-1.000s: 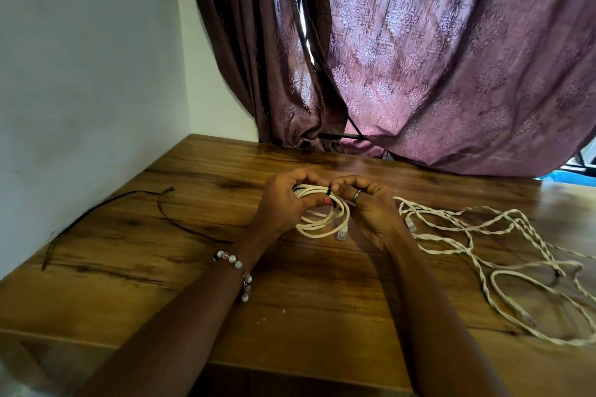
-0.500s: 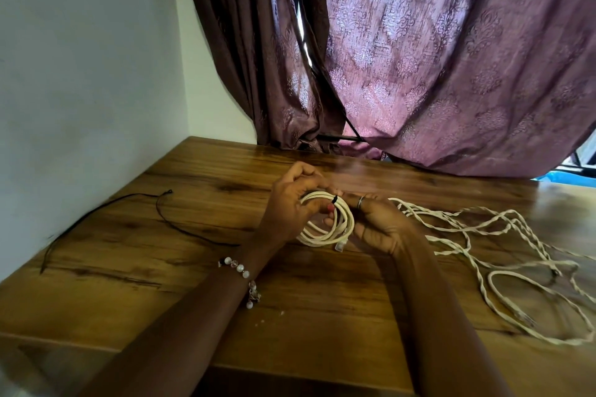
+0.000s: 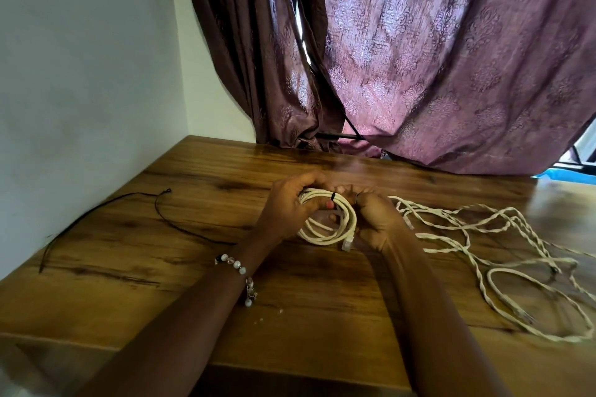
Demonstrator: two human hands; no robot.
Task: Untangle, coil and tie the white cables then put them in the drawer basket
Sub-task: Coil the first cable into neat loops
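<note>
Purple patterned curtains [image 3: 451, 58] hang behind a wooden table [image 3: 161, 267] set against a pale wall, and I work at the middle of that table. I hold the coiled white cable [image 3: 325, 222] just above the wood between both hands. My left hand [image 3: 290, 206] wraps the coil's left side, fingers curled over the strands and the thumb pressed on them just below a small black tie [image 3: 333, 195] that already rings the bundle at its top. My right hand [image 3: 375, 219] cups the right side with its fingers curled in behind the tie; I cannot tell exactly what the fingertips pinch there. One clear plug [image 3: 345, 245] hangs free at the coil's lower edge.

I judge the step to be finishing the tie. To do it well I would keep the left thumb clamped so the loops do not spring apart, draw the tie snug with the right fingers, and tuck the plug end in against the loops so it does not snag.

To my right the remaining tangled cables [image 3: 483, 251] sprawl loosely over the table, well apart from the coil. A thin black cord [image 3: 106, 206] lies to the left near the wall. The drawer basket is not in view, so the stowing comes later
</note>
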